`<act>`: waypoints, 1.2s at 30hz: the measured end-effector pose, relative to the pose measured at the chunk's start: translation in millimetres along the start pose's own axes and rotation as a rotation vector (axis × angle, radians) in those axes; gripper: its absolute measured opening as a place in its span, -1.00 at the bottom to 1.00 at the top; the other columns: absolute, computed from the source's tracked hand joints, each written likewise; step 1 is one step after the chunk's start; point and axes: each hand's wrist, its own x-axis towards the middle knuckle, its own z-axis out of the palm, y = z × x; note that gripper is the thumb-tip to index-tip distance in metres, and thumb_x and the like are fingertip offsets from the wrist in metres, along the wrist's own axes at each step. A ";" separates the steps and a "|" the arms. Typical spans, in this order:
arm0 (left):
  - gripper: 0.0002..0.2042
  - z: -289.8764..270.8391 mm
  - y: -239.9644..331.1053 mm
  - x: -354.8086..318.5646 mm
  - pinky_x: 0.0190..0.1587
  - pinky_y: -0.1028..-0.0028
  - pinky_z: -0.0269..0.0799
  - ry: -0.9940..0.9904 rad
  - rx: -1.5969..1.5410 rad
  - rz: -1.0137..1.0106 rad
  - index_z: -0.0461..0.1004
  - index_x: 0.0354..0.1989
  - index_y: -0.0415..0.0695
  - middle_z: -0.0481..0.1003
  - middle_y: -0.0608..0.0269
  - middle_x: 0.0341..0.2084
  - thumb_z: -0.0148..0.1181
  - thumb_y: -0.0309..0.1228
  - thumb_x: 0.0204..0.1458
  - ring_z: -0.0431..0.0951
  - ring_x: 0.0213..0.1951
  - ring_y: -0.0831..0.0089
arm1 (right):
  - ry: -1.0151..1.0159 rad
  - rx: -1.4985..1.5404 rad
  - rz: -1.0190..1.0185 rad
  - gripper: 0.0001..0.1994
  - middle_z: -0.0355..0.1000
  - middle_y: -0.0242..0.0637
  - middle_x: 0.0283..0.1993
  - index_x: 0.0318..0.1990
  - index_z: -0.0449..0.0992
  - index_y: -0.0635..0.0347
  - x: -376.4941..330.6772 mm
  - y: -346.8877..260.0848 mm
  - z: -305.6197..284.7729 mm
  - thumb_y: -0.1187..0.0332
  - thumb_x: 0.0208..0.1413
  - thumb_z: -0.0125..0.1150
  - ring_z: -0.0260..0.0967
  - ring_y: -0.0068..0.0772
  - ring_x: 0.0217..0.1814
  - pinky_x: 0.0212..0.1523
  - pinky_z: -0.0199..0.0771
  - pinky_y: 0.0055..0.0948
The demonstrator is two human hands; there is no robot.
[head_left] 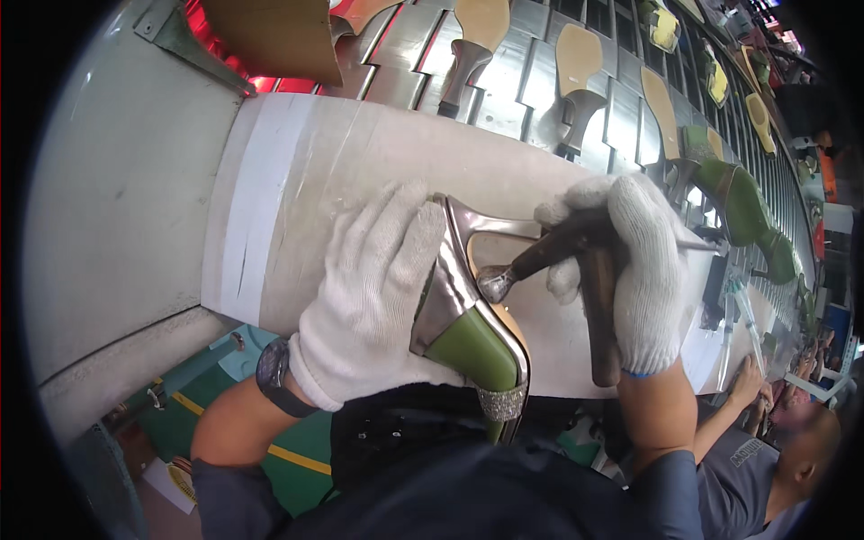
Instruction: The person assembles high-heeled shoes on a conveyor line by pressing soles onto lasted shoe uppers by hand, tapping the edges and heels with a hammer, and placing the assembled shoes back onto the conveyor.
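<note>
My left hand (373, 292), in a white knit glove, grips a silver high-heel shoe on a green last (472, 337), held against the edge of the white workbench (297, 189). A glittery band shows at the shoe's lower end. My right hand (630, 270), also gloved, is closed around the wooden handle of a small hammer (549, 256). The hammer's metal head rests on the tan sole near the shoe's silver edge.
Beyond the bench runs a metal conveyor (531, 76) carrying several upturned shoes with tan soles and block heels. A green last (747, 211) lies at the right. Another person (765, 450) in a grey shirt sits at lower right. Green floor with a yellow line lies below.
</note>
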 end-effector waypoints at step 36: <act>0.32 -15.3 30.3 17.3 0.49 -0.39 0.06 -0.099 0.204 0.113 0.31 0.47 -0.23 0.41 -0.22 0.35 0.84 -0.09 -0.69 0.42 0.41 -0.33 | 0.010 0.046 -0.078 -0.76 0.69 -0.17 -0.25 -0.07 0.64 0.35 -48.6 9.0 -20.5 0.30 0.50 0.22 0.57 -0.53 -0.45 -0.46 0.53 -0.52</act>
